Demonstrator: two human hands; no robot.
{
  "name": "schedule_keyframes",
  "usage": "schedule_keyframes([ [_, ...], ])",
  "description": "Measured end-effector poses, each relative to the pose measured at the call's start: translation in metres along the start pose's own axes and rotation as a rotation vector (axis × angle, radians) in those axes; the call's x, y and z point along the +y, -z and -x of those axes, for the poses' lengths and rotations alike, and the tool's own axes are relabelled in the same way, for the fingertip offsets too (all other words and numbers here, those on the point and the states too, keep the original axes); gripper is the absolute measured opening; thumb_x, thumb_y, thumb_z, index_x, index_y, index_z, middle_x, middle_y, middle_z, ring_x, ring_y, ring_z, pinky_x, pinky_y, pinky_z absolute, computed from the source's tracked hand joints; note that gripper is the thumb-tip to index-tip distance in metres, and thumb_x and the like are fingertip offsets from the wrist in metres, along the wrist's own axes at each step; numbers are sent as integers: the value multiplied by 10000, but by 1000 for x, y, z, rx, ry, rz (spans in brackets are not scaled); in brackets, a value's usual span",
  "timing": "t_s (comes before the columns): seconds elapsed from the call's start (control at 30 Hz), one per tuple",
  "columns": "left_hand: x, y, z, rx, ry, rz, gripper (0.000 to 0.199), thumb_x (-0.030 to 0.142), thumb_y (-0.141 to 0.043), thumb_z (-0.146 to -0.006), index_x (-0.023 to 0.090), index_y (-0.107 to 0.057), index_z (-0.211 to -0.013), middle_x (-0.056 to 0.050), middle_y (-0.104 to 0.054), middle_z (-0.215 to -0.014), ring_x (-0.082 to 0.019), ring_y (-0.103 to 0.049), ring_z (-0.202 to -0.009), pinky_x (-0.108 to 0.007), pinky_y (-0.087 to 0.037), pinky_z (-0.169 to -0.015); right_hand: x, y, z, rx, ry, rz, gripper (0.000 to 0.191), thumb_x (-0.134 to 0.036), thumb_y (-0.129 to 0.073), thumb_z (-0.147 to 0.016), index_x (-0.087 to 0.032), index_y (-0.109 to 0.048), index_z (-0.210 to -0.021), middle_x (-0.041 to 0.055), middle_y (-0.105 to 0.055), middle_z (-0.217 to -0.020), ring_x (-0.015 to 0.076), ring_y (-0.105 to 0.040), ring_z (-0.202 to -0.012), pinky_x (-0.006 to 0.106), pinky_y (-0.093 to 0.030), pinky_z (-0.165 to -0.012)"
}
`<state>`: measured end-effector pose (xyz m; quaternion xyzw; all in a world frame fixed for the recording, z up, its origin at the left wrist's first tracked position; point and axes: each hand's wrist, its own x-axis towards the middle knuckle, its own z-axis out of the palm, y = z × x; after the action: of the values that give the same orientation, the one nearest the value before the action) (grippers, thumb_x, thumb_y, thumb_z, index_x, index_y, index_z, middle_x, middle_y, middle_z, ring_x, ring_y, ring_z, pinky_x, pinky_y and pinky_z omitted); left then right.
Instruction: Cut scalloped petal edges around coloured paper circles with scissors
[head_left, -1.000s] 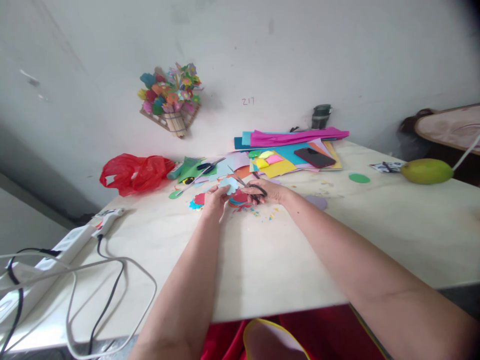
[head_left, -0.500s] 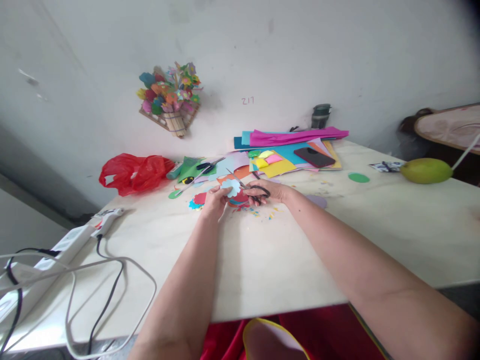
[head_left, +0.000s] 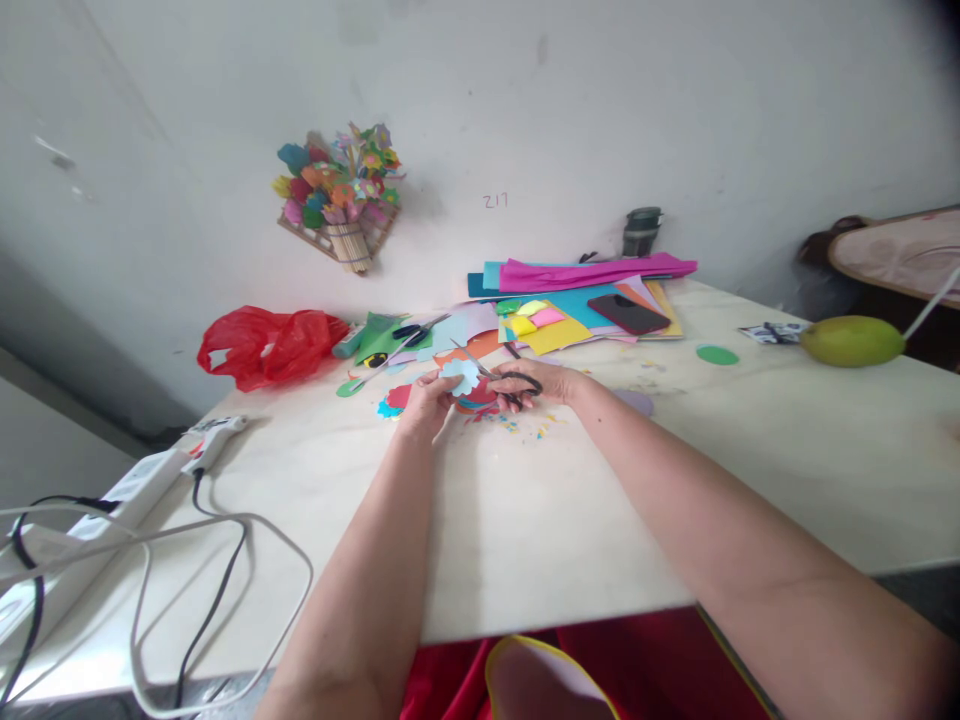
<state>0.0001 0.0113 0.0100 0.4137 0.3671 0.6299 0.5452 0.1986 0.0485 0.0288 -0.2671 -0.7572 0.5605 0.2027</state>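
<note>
My left hand [head_left: 429, 398] pinches a light blue paper piece [head_left: 460, 377] with a scalloped edge. In my right hand [head_left: 529, 382] are black-handled scissors [head_left: 534, 384], their blades pointing up and left beside the paper's right edge. Red paper pieces [head_left: 484, 392] lie on the table under and between the hands. Left of my left hand, a red piece [head_left: 399, 397] lies over a blue scalloped one [head_left: 388, 409]. Small coloured scraps [head_left: 545, 430] are scattered below my right hand.
Coloured sheets [head_left: 574, 310] and a phone [head_left: 630, 313] lie at the back. A second pair of scissors [head_left: 409, 335], a red plastic bag [head_left: 274, 345], a power strip [head_left: 146, 485] and loose cables [head_left: 225, 517] are on the left. A yellow-green object [head_left: 853, 341] sits at the right.
My left hand and the light blue paper have shifted very slightly left. My right hand still holds the scissors in nearly the same place.
</note>
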Motion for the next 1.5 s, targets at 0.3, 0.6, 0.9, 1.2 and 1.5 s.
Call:
schedule_keyframes([
  [0.3,-2,3,-2,-14,-1,-7,214,208,-797,-486,126,-674,-641,-40,-673,-650,-136,-620,-582,-261,-501,-621,-1,-1,0,6,-27,6,353,-453,-667,-764,-126,-537,-737,33,-643,-623,65,-525,-436,154,-327,-321],
  [0.6,0,2,-1,-9,-3,7,215,195,-797,-483,120,-676,-645,-37,-669,-641,-139,-625,-592,-265,-504,-634,2,-1,-1,25,-38,-34,312,-400,-679,-763,-140,-510,-728,8,-610,-566,50,-471,-386,150,-259,-298],
  [0.9,-2,4,-3,-1,14,1,215,200,-787,-499,127,-669,-664,-44,-678,-669,-150,-641,-619,-265,-522,-639,3,-1,-1,29,-31,-55,312,-394,-684,-753,-138,-507,-728,6,-606,-559,49,-475,-384,148,-243,-293],
  [1.2,0,3,-1,4,-1,-16,229,223,-775,-505,138,-676,-694,-45,-686,-670,-179,-656,-647,-296,-535,-643,1,-4,1,29,-40,-56,299,-391,-665,-768,-134,-514,-740,-5,-594,-551,45,-473,-382,147,-236,-295],
  [1.5,0,3,-2,43,2,23,251,192,-787,-490,145,-654,-698,-20,-682,-698,-146,-640,-623,-307,-543,-680,1,-5,1,26,-25,-8,310,-404,-653,-781,-137,-511,-709,-4,-592,-556,45,-478,-386,152,-238,-291],
])
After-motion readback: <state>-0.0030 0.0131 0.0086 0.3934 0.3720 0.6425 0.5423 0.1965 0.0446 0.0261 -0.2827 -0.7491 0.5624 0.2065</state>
